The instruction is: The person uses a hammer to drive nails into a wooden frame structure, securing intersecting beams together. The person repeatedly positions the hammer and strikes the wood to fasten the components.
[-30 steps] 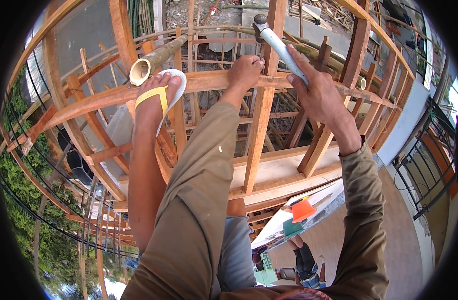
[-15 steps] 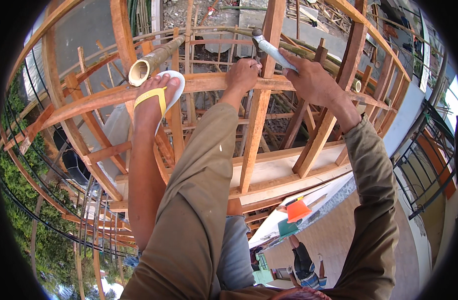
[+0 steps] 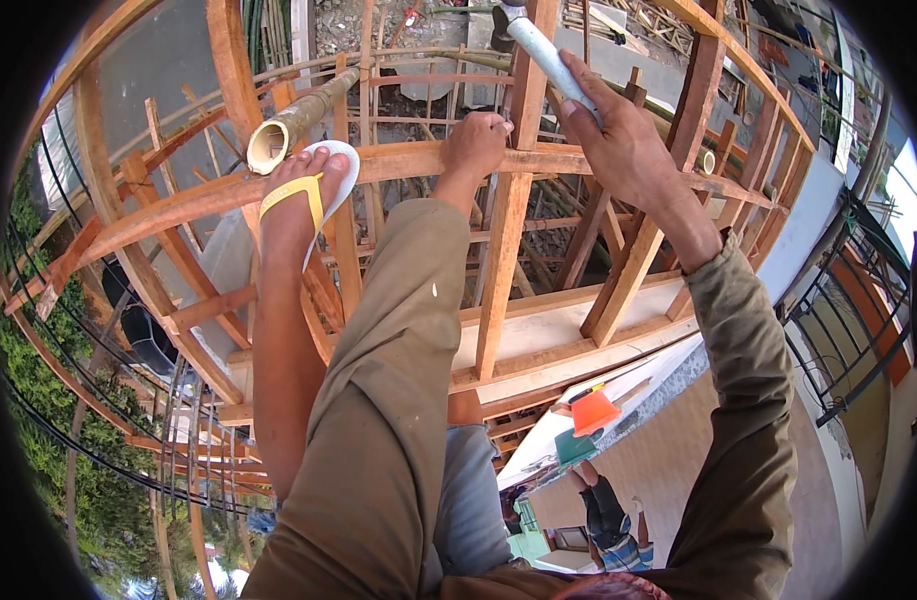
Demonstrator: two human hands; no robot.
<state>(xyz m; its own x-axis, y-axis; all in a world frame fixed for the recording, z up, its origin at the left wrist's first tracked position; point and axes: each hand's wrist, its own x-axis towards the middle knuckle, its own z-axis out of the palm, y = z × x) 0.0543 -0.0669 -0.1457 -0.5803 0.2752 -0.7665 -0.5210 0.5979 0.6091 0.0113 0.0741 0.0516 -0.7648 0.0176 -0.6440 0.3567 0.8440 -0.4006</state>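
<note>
Both hands work close together: right hand [image 3: 628, 150] wraps the grey-handled hammer [image 3: 548, 55], its long axis pointing away; left hand [image 3: 476, 142], fingers pinched together, rests on the reddish wooden beam [image 3: 398, 165] just beside it.

Your right hand [image 3: 628, 150] has swung the grey-handled tool [image 3: 548, 55] upward, so its head now sits at the picture's top edge. Your left hand [image 3: 475, 145] has crept closer to the upright timber post [image 3: 508, 230].

A curved wooden beam [image 3: 398, 165] carries a sandalled foot [image 3: 303, 195] and the left hand [image 3: 475, 143].
</note>
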